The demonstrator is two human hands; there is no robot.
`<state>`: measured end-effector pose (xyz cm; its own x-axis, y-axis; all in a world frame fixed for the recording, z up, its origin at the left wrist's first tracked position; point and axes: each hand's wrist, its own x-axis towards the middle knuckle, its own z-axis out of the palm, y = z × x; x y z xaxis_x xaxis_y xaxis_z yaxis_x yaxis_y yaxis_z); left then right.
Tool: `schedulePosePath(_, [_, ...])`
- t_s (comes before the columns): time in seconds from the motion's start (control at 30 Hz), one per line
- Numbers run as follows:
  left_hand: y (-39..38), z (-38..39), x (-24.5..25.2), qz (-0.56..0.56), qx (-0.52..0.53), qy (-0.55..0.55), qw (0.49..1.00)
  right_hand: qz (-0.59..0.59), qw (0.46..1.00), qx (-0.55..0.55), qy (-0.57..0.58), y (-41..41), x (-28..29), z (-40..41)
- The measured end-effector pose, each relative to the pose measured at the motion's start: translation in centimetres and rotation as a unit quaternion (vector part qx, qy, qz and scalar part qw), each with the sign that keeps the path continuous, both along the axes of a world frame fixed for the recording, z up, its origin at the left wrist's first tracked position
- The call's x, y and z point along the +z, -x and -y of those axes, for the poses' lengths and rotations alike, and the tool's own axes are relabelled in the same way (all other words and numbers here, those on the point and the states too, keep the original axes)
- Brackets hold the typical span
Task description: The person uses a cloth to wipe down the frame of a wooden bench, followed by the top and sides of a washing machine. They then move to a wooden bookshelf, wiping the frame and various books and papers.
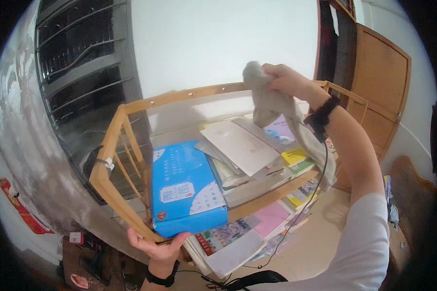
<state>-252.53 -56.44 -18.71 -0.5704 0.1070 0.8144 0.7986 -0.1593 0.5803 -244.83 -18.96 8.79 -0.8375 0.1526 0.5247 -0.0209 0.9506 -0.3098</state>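
Note:
A grey cloth (273, 103) hangs bunched from my right hand (289, 82), which grips it above the top rail at the back of a wooden slatted rack (204, 91). My left hand (158, 247) is at the rack's lower front corner, its thumb by a blue cardboard box (187, 189); whether it grips the wood is hard to tell. To the right of the box, papers and a white folder (240, 145) lie piled on the upper shelf. A yellow box (295, 156) and a green book (300, 166) lie beyond them, partly behind the cloth.
Magazines and books (236, 236) are stacked below the shelf's front edge. A thin black cable (318, 182) hangs from my right wrist. A barred window (83, 72) stands at the left, a wooden door (380, 83) at the right, and a brown headboard (411, 185) at the far right.

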Motion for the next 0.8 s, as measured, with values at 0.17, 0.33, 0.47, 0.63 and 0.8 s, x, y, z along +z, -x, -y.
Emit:
schedulePosePath(0.17, [0.0, 0.0, 0.4, -0.014, 0.033, 0.013, 0.999, -0.094, 0.936, 0.132, 0.313, -9.3, 2.1, 0.4])
schedulePosePath(0.33, [-0.3, 0.4, 0.7, 0.03, 0.015, -0.012, 0.999, -0.11, 0.922, 0.228, 0.292, -13.3, 3.9, 2.2])
schedulePosePath(0.47, [-0.9, -0.3, 1.7, 0.067, 0.052, -0.025, 0.996, -0.195, 0.933, 0.165, 0.255, -11.5, 4.9, 6.3])
schedulePosePath(0.63, [-0.4, 0.0, 1.5, -0.034, 0.026, 0.036, 0.998, -0.204, 0.929, 0.202, 0.234, -4.4, 6.5, 10.1])
schedulePosePath(0.8, [-0.2, 0.0, 1.4, 0.012, -0.067, 0.023, 0.997, -0.08, 0.962, -0.078, -0.25, 6.5, 4.0, 9.0])
